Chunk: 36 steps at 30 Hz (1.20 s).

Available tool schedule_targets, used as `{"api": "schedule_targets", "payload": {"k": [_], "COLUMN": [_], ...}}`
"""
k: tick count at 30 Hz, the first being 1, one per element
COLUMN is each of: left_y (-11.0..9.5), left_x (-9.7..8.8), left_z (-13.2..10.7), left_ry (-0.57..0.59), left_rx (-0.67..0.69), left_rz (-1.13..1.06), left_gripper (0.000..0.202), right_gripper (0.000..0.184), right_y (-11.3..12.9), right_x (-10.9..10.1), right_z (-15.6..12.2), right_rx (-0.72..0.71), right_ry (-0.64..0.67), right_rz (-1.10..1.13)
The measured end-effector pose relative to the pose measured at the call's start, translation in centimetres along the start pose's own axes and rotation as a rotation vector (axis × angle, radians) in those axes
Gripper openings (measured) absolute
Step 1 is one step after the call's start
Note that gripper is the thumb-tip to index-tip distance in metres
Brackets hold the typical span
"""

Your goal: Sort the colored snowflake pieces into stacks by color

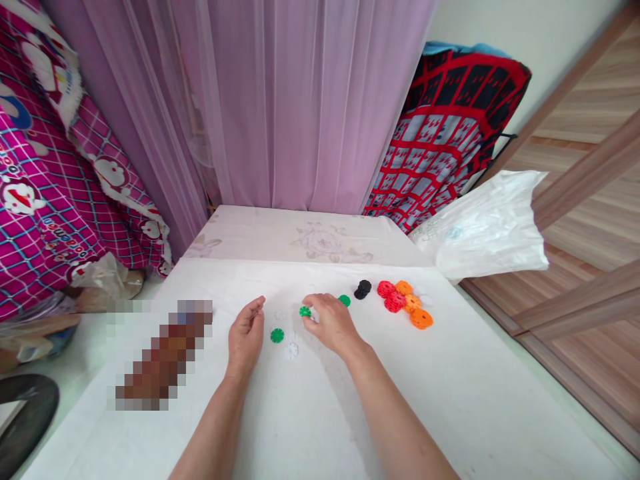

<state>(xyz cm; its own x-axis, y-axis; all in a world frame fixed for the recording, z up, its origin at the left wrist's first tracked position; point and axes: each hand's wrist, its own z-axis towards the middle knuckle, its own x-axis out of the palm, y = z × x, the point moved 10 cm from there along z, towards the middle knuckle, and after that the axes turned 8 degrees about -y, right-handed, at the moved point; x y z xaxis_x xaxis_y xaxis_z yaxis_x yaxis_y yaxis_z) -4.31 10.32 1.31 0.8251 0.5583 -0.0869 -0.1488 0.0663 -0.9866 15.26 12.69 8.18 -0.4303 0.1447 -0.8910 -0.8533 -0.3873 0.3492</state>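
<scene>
My right hand (333, 323) rests on the white table cloth (450, 400) and pinches a green toothed plastic disc (305, 311) between thumb and fingers. My left hand (246, 335) lies just to the left, fingers curled loosely, holding nothing that I can see. Between the hands sit another green disc (277, 335) and a white disc (291, 350). A third green disc (345, 301) lies just beyond my right hand. Farther right are black discs (363, 289), red discs (391, 296) and orange discs (417, 313) in a loose cluster.
A pixelated brown object (163, 357) lies on the left of the table. A white plastic bag (487, 230) sits at the back right corner. Pink curtains (300, 100), a magenta patterned blanket (45, 200) and a red patterned cloth (450, 133) surround the table.
</scene>
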Motion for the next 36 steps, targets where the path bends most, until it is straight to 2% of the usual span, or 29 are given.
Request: {"api": "schedule_targets", "payload": {"k": [4,7,10,19,22,24,26,30,33,36], "left_y": [0.0,0.0,0.0,0.1,0.2,0.4,0.5,0.5,0.4,0.7], "left_x": [-0.1,-0.1,-0.1,-0.1,-0.1,-0.1,-0.1,-0.2,-0.1,-0.1], "left_z": [-0.1,-0.1,-0.1,0.0,0.1,0.1,0.2,0.2,0.2,0.2], "left_ry": [-0.004,0.001,-0.005,0.003,-0.007,-0.011,-0.01,-0.009,-0.004,-0.002], "left_rx": [-0.019,-0.028,-0.024,0.003,-0.003,-0.007,-0.012,-0.006,-0.011,-0.02], "left_rz": [-0.002,0.012,0.018,0.012,-0.008,-0.016,-0.022,-0.037,-0.065,-0.085], "left_gripper": [0.032,0.032,0.032,0.033,0.032,0.031,0.031,0.03,0.03,0.03], "right_gripper": [0.021,0.017,0.016,0.015,0.013,0.013,0.016,0.011,0.012,0.017], "right_y": [-6.0,-8.8,-9.4,-8.8,-7.6,-5.6,-2.8,2.9,5.0,5.7], "right_x": [-4.3,-5.5,-5.5,-5.1,-5.4,-5.0,-3.7,0.8,3.0,4.1], "right_z": [-0.7,-1.0,-0.8,-0.4,-0.6,-0.9,-1.2,-2.0,-2.0,-1.7], "right_rx": [0.151,0.185,0.175,0.182,0.143,0.09,0.018,-0.102,-0.117,-0.115], "right_ry": [-0.167,-0.183,-0.15,-0.086,-0.127,-0.151,-0.121,0.047,0.089,0.108], "right_rz": [-0.032,-0.091,-0.116,-0.173,-0.132,-0.079,-0.02,0.046,0.007,-0.066]}}
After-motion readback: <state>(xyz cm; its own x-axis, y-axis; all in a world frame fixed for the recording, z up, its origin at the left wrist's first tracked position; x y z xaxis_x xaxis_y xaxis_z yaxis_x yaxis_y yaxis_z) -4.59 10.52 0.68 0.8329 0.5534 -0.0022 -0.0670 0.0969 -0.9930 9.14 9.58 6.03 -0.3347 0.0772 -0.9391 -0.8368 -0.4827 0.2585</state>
